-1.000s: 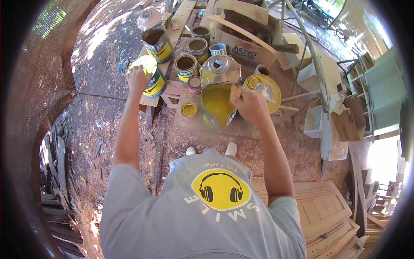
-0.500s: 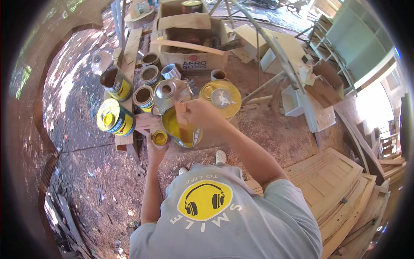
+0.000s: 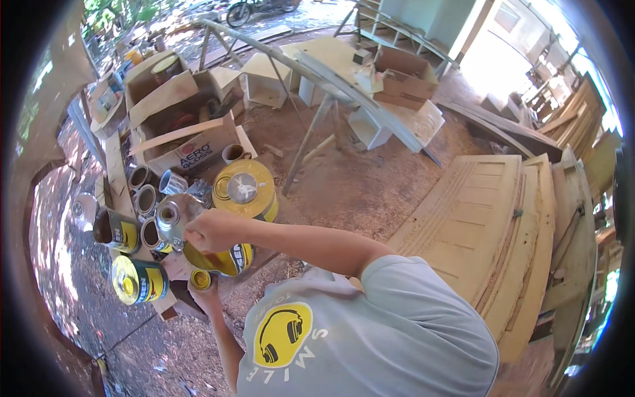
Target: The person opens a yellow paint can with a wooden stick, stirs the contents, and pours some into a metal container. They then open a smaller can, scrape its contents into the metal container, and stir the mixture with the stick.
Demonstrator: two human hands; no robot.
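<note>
My right hand (image 3: 210, 228) grips a silver tin (image 3: 173, 218) and holds it tilted over an open paint can (image 3: 221, 259) with yellow paint inside. My left hand (image 3: 206, 298) is low beside that can, its fingers against a small yellow cap (image 3: 200, 279); whether it grips the cap is hidden. A large yellow can with its lid on (image 3: 246, 192) stands just behind the open one. All of this sits on a low wooden board on the dirt ground.
A yellow-green can (image 3: 137, 280) lies on its side at the left, beside a dark open can (image 3: 116, 229) and several small open tins (image 3: 144, 198). Cardboard boxes (image 3: 178, 142) stand behind. A metal frame (image 3: 311, 126) and stacked wooden doors (image 3: 476, 225) fill the right.
The view has swung round. My left hand left the can at the far left and came down to the small yellow cap. My right hand took up the silver tin.
</note>
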